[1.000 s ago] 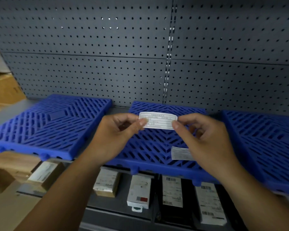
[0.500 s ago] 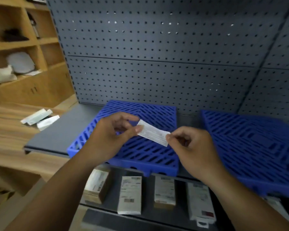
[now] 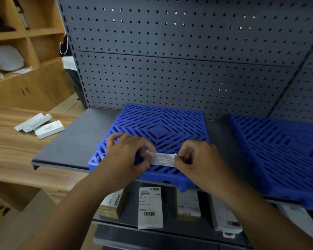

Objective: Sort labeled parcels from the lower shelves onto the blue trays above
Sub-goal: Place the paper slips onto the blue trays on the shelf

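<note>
A small white paper label [image 3: 163, 159] lies flat against the front part of the left blue slatted tray [image 3: 159, 129]. My left hand [image 3: 128, 156] pinches its left end and my right hand [image 3: 197, 163] pinches its right end. A second blue tray [image 3: 282, 152] sits to the right on the same grey shelf [image 3: 76, 145]. On the shelf below stand several labeled parcels: a brown box [image 3: 111, 204], a white box with barcodes [image 3: 150, 207], another brown box [image 3: 188, 204] and a white pack [image 3: 224, 217].
A grey pegboard [image 3: 170, 69] backs the shelf. To the left is a wooden counter [image 3: 11, 152] with three white boxes [image 3: 42, 125] on it, and wooden cubbies [image 3: 16, 42] behind. A cardboard edge [image 3: 25, 219] shows at lower left.
The view has swung to the left-hand tray. Both hands have lowered the label from mid-air down onto the front of that tray.
</note>
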The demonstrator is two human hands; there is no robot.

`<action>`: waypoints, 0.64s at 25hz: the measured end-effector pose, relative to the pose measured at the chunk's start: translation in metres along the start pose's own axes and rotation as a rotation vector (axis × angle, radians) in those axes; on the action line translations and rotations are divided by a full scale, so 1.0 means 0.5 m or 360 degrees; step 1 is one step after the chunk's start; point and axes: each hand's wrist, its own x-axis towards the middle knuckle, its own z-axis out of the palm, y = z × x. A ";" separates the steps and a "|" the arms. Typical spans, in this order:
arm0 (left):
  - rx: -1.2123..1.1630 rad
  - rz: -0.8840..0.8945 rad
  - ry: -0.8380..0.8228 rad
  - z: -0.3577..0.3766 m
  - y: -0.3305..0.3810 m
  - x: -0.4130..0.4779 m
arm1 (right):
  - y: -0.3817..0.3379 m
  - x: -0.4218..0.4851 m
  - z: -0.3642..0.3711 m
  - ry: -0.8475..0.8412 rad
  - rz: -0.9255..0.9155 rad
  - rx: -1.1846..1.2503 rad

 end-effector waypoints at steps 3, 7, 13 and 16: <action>0.0000 0.0005 -0.0036 0.001 0.001 0.004 | 0.005 -0.007 -0.001 0.0049 -0.0019 -0.0012; -0.0143 -0.0011 0.0037 0.001 0.006 -0.002 | 0.006 -0.006 -0.014 0.0158 -0.0026 0.0193; -0.0348 -0.0001 0.0148 -0.013 0.045 0.019 | 0.022 0.003 -0.099 0.0280 -0.0073 0.0192; -0.0395 0.0097 0.0087 0.016 0.113 0.050 | 0.041 -0.033 -0.125 0.0237 -0.0188 0.0045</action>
